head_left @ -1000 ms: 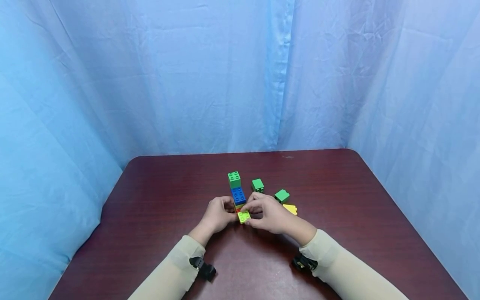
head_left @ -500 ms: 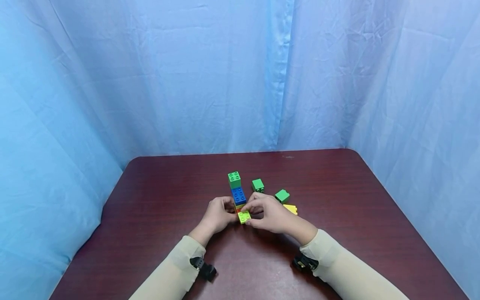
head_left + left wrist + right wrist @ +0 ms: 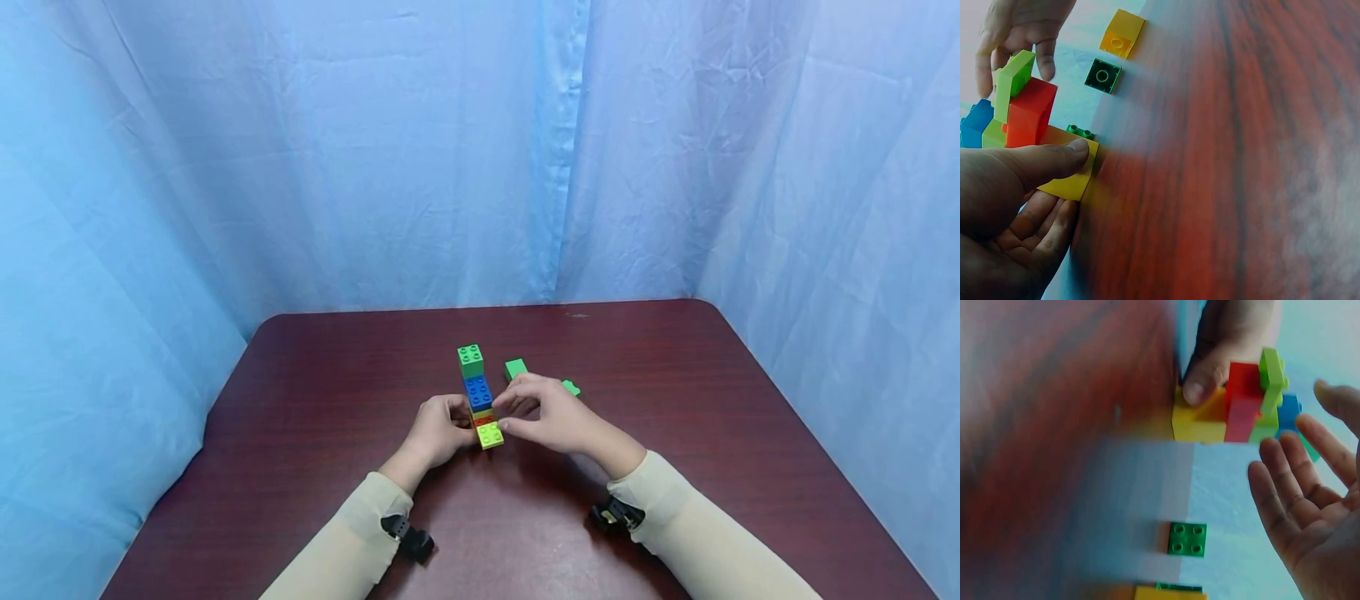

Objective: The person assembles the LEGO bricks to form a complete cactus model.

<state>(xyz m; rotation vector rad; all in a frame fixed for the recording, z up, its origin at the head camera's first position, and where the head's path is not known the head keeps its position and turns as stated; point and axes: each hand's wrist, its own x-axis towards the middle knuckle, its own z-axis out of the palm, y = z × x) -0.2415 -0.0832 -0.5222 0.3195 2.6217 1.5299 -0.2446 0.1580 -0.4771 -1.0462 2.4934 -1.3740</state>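
Note:
A stepped build of toy bricks stands in front of me. Its yellow brick [image 3: 1066, 181] is at the bottom, with a red brick [image 3: 1034, 112] above. A thin lime green brick [image 3: 491, 435] caps the red one. Farther back show a blue brick [image 3: 478, 390] and a green brick [image 3: 471, 360]. My left hand [image 3: 437, 429] pinches the yellow brick, thumb on one side and fingers on the other. My right hand [image 3: 551, 414] hovers just right of the build, fingers parted and holding nothing; in the right wrist view a gap shows between its fingertips and the red brick.
Loose bricks lie behind and right of the build: a green brick [image 3: 515, 368], another green brick [image 3: 572, 388] partly behind the right hand, and a yellow brick [image 3: 1121, 32]. All rest on the dark red table [image 3: 337, 358], with blue curtains [image 3: 420, 167] around it.
My right hand has let go of the lime green brick and drawn back a little to the right, now covering the loose yellow brick in the head view. The left hand keeps its hold.

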